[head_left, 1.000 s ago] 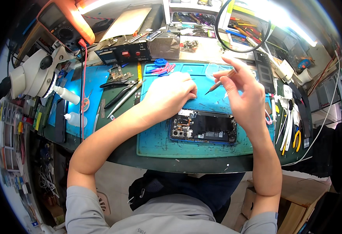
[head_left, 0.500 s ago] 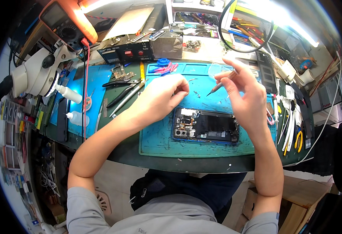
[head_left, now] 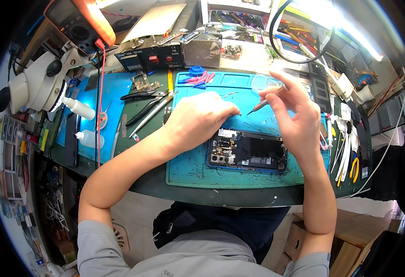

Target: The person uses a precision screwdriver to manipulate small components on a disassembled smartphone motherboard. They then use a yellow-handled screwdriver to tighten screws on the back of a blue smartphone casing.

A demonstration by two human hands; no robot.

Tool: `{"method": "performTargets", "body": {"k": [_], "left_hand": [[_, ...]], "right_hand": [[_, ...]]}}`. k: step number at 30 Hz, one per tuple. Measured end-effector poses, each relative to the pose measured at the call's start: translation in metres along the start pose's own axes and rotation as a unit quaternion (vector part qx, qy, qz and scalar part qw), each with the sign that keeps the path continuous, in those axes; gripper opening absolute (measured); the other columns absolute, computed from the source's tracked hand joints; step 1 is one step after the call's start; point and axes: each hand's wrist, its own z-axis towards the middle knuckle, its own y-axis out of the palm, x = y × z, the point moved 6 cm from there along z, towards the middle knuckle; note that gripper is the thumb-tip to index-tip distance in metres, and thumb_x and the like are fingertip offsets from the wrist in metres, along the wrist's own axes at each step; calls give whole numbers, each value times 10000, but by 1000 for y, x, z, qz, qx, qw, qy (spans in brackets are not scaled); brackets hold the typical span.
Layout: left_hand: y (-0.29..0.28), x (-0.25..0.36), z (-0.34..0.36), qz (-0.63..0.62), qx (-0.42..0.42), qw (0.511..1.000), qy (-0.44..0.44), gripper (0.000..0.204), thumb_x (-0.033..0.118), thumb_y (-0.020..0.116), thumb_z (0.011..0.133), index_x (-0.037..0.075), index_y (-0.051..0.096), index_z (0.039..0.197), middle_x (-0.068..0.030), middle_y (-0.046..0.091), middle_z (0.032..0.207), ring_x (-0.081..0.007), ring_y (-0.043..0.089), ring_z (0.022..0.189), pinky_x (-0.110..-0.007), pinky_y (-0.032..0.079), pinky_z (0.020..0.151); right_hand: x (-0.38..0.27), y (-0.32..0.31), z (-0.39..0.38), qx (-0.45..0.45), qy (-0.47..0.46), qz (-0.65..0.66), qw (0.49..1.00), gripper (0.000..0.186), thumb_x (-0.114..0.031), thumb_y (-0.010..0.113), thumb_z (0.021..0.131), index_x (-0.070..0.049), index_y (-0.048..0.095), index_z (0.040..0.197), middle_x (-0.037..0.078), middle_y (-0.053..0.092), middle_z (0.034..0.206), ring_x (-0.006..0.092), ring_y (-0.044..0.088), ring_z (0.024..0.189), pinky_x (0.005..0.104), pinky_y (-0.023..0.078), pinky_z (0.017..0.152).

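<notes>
My left hand reaches over the blue-green work mat, its thumb and forefinger pinched together. A tiny dark speck shows at those fingertips, too small to name. In my right hand is a slim screwdriver, held between thumb and fingers. Its dark tip points down and left, a short way from the left fingertips. Nearer to me on the mat lies an opened smartphone. The black battery fills its right part, while camera modules and board parts show at its left.
Pink and blue picks rest at the mat's far edge. Pliers and tweezers lie to its left, beside a microscope and two white bottles. Yellow-handled cutters lie at right. A black power box stands behind.
My left hand has moved right, its pinched fingertips now close to the screwdriver tip. The right hand still holds the screwdriver in much the same pose. The whole view has shifted slightly.
</notes>
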Motion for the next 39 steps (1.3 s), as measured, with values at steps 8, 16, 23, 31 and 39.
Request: {"method": "performTargets", "body": {"k": [8, 16, 23, 31, 39], "left_hand": [[0, -23, -2, -305, -13, 932, -197, 176, 10, 730, 914, 38, 722, 1088, -40, 748, 996, -111, 720, 931, -248, 577, 756], [-6, -9, -1, -345, -57, 915, -201, 229, 29, 740, 916, 20, 710, 1143, -39, 714, 996, -94, 694, 910, -243, 580, 757], [-7, -6, 0, -324, -47, 930, -165, 222, 11, 745, 903, 19, 713, 1122, -52, 719, 962, -97, 697, 877, -257, 587, 755], [-19, -8, -6, -293, -11, 945, -142, 231, 7, 757, 895, 16, 712, 1122, -46, 738, 913, -106, 711, 835, -259, 590, 772], [-37, 0, -27, -367, -24, 906, -210, 219, -31, 727, 917, -19, 704, 1135, -78, 726, 1074, -139, 730, 959, -266, 602, 812]], "right_hand": [[-7, -3, -2, 42, -37, 23, 998, 376, -9, 656, 985, 10, 599, 1356, 128, 768, 971, 162, 760, 870, 289, 581, 825], [-17, 0, -6, 19, -80, 57, 995, 403, -24, 662, 996, 28, 565, 1383, 147, 768, 982, 181, 758, 912, 307, 587, 859], [-21, 3, -8, 3, -104, 46, 993, 402, -5, 646, 999, 34, 555, 1388, 157, 767, 986, 190, 760, 921, 323, 594, 869], [-23, 12, -10, -5, -94, 96, 991, 419, 25, 646, 984, 31, 554, 1392, 155, 769, 992, 188, 758, 924, 317, 596, 858], [-35, 11, -24, 14, -152, 38, 988, 437, 37, 701, 946, 79, 555, 1356, 177, 741, 1041, 224, 761, 930, 291, 607, 774]]}}
